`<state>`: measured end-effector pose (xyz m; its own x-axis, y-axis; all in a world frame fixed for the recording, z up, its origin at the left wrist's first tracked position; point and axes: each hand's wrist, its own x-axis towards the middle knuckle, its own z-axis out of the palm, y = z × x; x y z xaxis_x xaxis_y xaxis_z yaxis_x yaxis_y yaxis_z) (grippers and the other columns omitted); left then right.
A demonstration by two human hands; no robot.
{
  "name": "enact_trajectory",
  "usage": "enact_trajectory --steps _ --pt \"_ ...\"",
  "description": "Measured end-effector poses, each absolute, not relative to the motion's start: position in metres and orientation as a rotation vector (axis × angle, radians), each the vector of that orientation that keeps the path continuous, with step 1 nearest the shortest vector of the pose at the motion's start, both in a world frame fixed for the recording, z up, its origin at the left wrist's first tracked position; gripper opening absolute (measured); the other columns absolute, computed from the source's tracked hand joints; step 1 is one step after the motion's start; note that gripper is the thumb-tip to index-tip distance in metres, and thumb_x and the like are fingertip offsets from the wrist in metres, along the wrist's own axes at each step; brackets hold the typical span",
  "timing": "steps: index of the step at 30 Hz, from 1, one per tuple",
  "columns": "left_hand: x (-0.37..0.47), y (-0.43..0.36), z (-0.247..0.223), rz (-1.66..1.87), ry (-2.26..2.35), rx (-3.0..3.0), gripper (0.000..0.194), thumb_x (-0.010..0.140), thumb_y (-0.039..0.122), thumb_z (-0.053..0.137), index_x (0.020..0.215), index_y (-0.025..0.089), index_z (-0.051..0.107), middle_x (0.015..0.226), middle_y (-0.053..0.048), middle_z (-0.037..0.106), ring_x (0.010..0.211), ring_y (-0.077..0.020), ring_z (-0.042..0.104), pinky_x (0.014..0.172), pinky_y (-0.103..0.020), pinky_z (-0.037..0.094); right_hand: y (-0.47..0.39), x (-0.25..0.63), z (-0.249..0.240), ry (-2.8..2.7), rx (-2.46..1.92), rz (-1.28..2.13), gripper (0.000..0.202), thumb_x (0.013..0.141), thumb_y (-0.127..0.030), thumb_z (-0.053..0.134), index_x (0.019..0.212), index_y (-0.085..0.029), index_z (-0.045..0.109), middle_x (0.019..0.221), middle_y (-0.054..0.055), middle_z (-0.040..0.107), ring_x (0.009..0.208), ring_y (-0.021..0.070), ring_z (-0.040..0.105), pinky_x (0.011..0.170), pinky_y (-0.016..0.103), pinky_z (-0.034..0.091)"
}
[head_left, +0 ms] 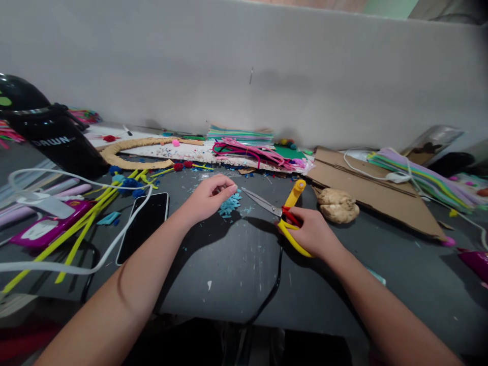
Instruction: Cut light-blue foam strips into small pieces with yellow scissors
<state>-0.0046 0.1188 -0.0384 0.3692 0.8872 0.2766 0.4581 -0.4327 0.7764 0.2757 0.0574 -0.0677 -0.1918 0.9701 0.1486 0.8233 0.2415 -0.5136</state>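
My left hand (211, 197) is over a small pile of light blue snippets (230, 205), its fingers curled and the thumb near the index finger. Whatever its fingertips hold, if anything, is hidden. In my right hand (310, 229) is a pair of scissors (263, 202) with yellow and red handles, the fingers wrapped round them. The blades look nearly together and point left toward the snippets. A yellow piece (295, 192) stands up beside that hand; I cannot tell whether it belongs to the scissors.
Left are a phone (147, 223), yellow strips (89, 216), a purple glue gun (57, 221), a white cable (125, 229) and a black bottle (57, 137). Behind lie a cardboard arc (114, 152) and pink pipe cleaners (259, 151). Right are a lumpy beige object (337, 206) and cardboard (373, 190).
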Motion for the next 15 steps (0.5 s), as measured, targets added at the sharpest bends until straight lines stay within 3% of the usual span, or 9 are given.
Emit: enact_trajectory --steps 15 --pt "-0.0040 0.1227 -0.0479 1.050 1.067 2.027 0.024 0.091 0.039 0.058 0.087 0.016 0.063 0.072 -0.001 0.057 0.061 -0.0111 0.047 0.054 -0.022 0.036 0.0581 0.2761 -0.0706 -2.089 -1.616 0.513 0.009 0.073 -0.024 0.057 0.065 -0.019 0.054 0.059 -0.002 0.050 0.057 0.0122 0.038 0.053 0.026 0.028"
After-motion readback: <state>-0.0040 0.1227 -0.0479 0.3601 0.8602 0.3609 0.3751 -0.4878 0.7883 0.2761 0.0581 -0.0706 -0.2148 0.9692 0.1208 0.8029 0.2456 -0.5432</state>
